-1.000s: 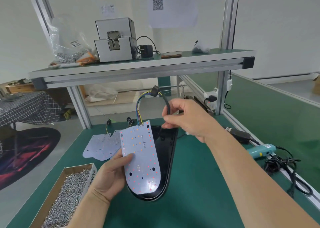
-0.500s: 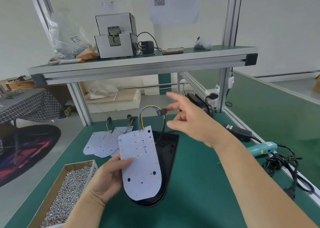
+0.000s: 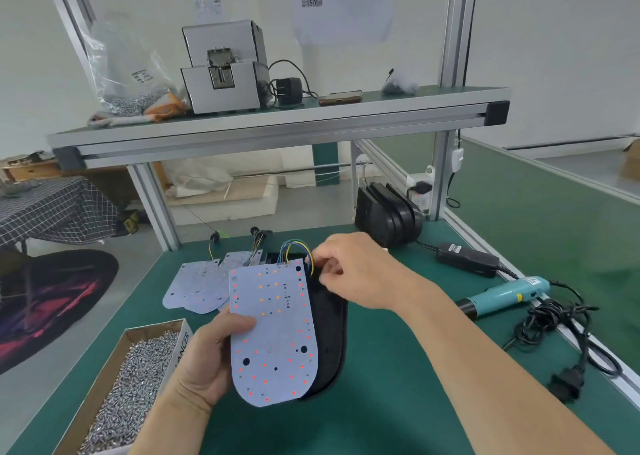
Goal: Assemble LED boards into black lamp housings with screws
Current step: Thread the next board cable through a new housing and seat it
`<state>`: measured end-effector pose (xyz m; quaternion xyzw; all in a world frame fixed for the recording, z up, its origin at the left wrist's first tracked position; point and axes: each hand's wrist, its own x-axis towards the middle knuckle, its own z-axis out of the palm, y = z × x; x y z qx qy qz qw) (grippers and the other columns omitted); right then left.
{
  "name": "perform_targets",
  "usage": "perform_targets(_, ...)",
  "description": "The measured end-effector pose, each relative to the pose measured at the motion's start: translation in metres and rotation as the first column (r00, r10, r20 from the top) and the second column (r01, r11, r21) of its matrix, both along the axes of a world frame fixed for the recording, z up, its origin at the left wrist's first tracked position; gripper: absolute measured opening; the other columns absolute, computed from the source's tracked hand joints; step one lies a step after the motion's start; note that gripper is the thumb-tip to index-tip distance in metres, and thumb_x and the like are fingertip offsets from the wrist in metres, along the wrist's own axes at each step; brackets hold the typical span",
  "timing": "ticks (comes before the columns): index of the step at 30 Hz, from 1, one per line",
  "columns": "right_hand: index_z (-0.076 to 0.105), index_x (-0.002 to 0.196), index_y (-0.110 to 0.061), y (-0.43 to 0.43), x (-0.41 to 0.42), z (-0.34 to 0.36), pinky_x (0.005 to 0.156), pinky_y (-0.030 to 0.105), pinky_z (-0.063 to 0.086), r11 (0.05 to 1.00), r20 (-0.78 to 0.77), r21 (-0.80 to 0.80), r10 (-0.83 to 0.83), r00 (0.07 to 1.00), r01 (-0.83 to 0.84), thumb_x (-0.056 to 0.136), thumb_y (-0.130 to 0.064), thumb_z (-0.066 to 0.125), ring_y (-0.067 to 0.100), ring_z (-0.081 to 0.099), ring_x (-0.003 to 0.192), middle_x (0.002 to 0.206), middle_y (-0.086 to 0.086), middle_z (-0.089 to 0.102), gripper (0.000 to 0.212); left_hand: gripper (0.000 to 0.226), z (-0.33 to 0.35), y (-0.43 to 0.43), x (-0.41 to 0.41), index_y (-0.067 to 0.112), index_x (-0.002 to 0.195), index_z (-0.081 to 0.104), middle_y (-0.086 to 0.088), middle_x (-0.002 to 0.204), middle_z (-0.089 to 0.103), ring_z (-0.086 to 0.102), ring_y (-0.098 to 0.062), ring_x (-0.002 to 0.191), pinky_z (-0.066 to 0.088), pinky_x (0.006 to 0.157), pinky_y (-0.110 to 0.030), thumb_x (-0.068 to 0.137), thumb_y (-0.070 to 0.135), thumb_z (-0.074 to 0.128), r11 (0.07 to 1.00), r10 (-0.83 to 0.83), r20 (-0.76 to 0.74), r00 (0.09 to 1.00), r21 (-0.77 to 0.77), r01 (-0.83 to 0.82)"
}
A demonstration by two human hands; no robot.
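LED board [image 3: 273, 330] gripped by left hand [image 3: 204, 361]; right hand [image 3: 349, 271] had lowered pinched wires [image 3: 294, 249] to 12 o'clock end of lamp housing [image 3: 332, 333], readying seating.

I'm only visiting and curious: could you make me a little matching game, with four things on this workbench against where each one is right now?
Things:
1. LED board
2. screw box
3. screwdriver
4. phone

Places:
A. on the upper shelf
B. held in the left hand
C. lying near the right edge of the table
D. at the table's near left corner

Pairs: 1-B, 2-D, 3-C, 4-A.
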<state>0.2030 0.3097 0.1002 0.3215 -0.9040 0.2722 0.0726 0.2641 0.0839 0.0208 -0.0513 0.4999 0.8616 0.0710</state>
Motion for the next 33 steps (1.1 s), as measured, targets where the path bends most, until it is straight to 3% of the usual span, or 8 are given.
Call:
perform_targets(2, 0.070, 0.095, -0.005, -0.001, 0.000, -0.005, 0.083, 0.041, 0.053, 0.999, 0.019, 0.015, 0.029, 0.999, -0.030, 0.084, -0.006, 0.065, 0.023, 0.064, 0.085, 0.094, 0.007, 0.060, 0.012, 0.046, 0.000, 0.000, 0.000, -0.004, 0.110, 0.069, -0.029, 0.107, 0.071, 0.072, -0.042, 0.084, 0.062, 0.069, -0.053, 0.069, 0.003, 0.049, 0.999, -0.008, -0.006, 1.000, -0.032, 0.008)
perform_targets(7, 0.058, 0.079, -0.008, -0.008, -0.003, -0.023, 0.075, 0.040, 0.043, 0.992, -0.257, 0.022, -0.114, 0.960, 0.123, 0.092, -0.026, 0.066, 0.026, 0.053, 0.085, 0.083, 0.000, 0.051, 0.024, 0.045, 0.004, -0.001, 0.001, 0.002, 0.089, 0.077, -0.028, 0.095, 0.072, 0.071, -0.041, 0.076, 0.061, 0.064, -0.048, 0.049, -0.001, 0.057, 0.978, -0.078, -0.041, 0.996, -0.199, 0.069)
perform_targets(11, 0.068, 0.078, -0.008, -0.009, -0.006, -0.031, 0.080, 0.038, 0.039, 0.995, -0.316, 0.032, -0.078, 0.946, 0.093, 0.089, -0.026, 0.070, 0.022, 0.043, 0.089, 0.087, 0.000, 0.050, 0.021, 0.053, 0.006, 0.000, 0.004, 0.005, 0.086, 0.077, -0.026, 0.090, 0.071, 0.070, -0.039, 0.073, 0.060, 0.061, -0.045, 0.034, 0.007, 0.069, 0.959, -0.170, -0.052, 0.984, -0.237, 0.153)
perform_targets(14, 0.071, 0.087, -0.008, -0.007, -0.008, -0.037, 0.092, 0.040, 0.041, 0.999, -0.218, -0.043, -0.020, 0.976, 0.011, 0.087, -0.017, 0.072, 0.023, 0.043, 0.104, 0.103, 0.000, 0.055, 0.009, 0.055, 0.006, 0.002, 0.007, 0.006, 0.088, 0.077, -0.025, 0.092, 0.072, 0.071, -0.038, 0.075, 0.060, 0.061, -0.042, 0.034, 0.009, 0.070, 0.932, -0.215, -0.050, 0.975, -0.309, 0.190)
perform_targets(17, 0.066, 0.105, -0.014, -0.001, -0.010, -0.036, 0.097, 0.041, 0.044, 0.992, -0.063, -0.101, 0.067, 0.996, -0.073, 0.090, -0.018, 0.070, 0.023, 0.052, 0.108, 0.122, -0.003, 0.052, 0.016, 0.054, 0.006, 0.006, 0.009, 0.007, 0.090, 0.077, -0.026, 0.095, 0.072, 0.071, -0.038, 0.078, 0.060, 0.064, -0.042, 0.036, 0.008, 0.070, 0.915, -0.232, -0.058, 0.971, -0.353, 0.198)
perform_targets(21, 0.040, 0.110, -0.027, 0.005, -0.014, -0.033, 0.080, 0.044, 0.049, 0.999, 0.072, 0.037, 0.006, 0.997, -0.009, 0.091, -0.034, 0.068, 0.025, 0.057, 0.088, 0.101, -0.004, 0.059, 0.035, 0.052, 0.011, 0.012, 0.008, 0.010, 0.092, 0.077, -0.026, 0.097, 0.073, 0.071, -0.037, 0.082, 0.058, 0.072, -0.043, 0.041, 0.012, 0.069, 0.864, -0.283, -0.074, 0.956, -0.452, 0.221)
perform_targets(26, 0.064, 0.102, -0.011, 0.014, -0.020, -0.026, 0.078, 0.039, 0.048, 0.993, 0.171, 0.089, 0.065, 0.983, -0.081, 0.095, -0.032, 0.064, 0.026, 0.059, 0.087, 0.093, 0.004, 0.068, 0.023, 0.050, 0.018, 0.016, 0.001, 0.011, 0.094, 0.076, -0.027, 0.099, 0.072, 0.069, -0.036, 0.085, 0.057, 0.075, -0.041, 0.044, 0.014, 0.067, 0.831, -0.292, -0.085, 0.953, -0.515, 0.209)
perform_targets(33, 0.062, 0.090, -0.011, 0.019, -0.013, -0.033, 0.058, 0.027, 0.040, 0.993, 0.210, 0.085, 0.067, 0.975, -0.086, 0.084, -0.029, 0.074, 0.017, 0.053, 0.066, 0.077, 0.002, 0.064, 0.022, 0.048, 0.014, 0.016, 0.001, 0.017, 0.093, 0.076, -0.020, 0.094, 0.074, 0.070, -0.030, 0.084, 0.058, 0.073, -0.036, 0.046, 0.018, 0.065, 0.789, -0.300, -0.097, 0.949, -0.584, 0.190)
